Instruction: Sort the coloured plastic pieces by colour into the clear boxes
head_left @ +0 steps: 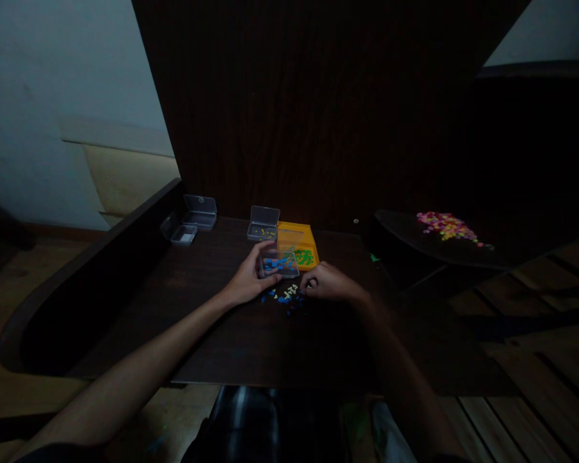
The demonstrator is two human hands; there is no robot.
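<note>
My left hand [251,275] grips a small clear plastic box [289,270] by its left side, thumb along the front edge. The lid stands up, and several blue pieces [276,263] lie inside. Just in front of the box, a loose pile of blue pieces [284,299] and cream-coloured pieces [290,292] is spread on the dark table. At the right edge of that pile is my right hand [325,281], its fingers curled together; anything pinched in them is too small to make out. Behind the clear box sits an open yellow box [313,243] with green pieces [305,257].
An open clear box [263,230] with a few yellow bits stands at the back. Two more open clear boxes [201,218] [183,234] are at the back left. Pink, red and yellow pieces [448,226] are heaped on a dark ledge [400,226] to the right. A raised wooden side [101,257] borders the table's left.
</note>
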